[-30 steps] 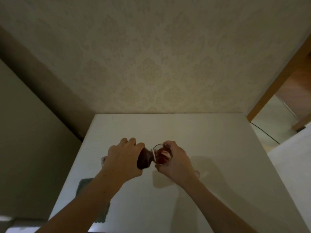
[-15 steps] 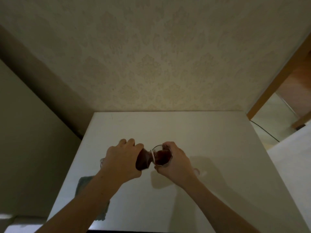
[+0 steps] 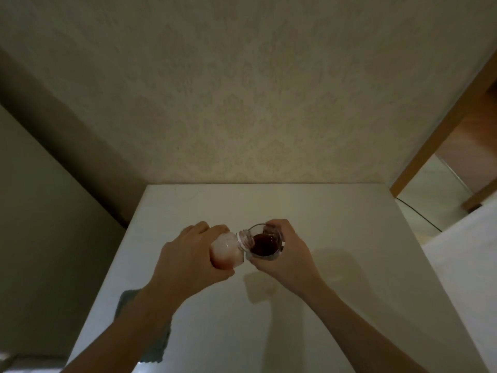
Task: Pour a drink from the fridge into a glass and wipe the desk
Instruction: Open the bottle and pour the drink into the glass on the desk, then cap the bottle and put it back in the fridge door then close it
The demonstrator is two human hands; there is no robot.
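Over the middle of a white desk (image 3: 309, 332), the person holds two containers side by side. The left hand (image 3: 188, 262) is wrapped round the body of a clear plastic bottle (image 3: 228, 250), fingers curled over its far side and thumb on the near side. The bottle lies tipped on its side, its long axis running left to right, with the threaded, uncapped mouth pointing right at the glass. The part of the bottle that shows looks pale and almost drained, with only a faint reddish tint along its lower edge.

The right hand (image 3: 286, 258) grips a small clear drinking glass (image 3: 265, 242), fingers curled round its far and right wall and the palm below it. The glass is held above the desktop, tilted a little, its open rim facing up and toward the bottle. The bottle's mouth sits just at the left rim of the glass. Inside the glass is a dark reddish-brown drink (image 3: 263, 244), filling a good part of it.

On the near left part of the desk lies a grey-green cloth (image 3: 158, 345), flat and partly hidden under the left forearm. The desk stands against a patterned beige wall (image 3: 242, 90) at its far edge. To the far right is a wooden door frame (image 3: 441, 122).
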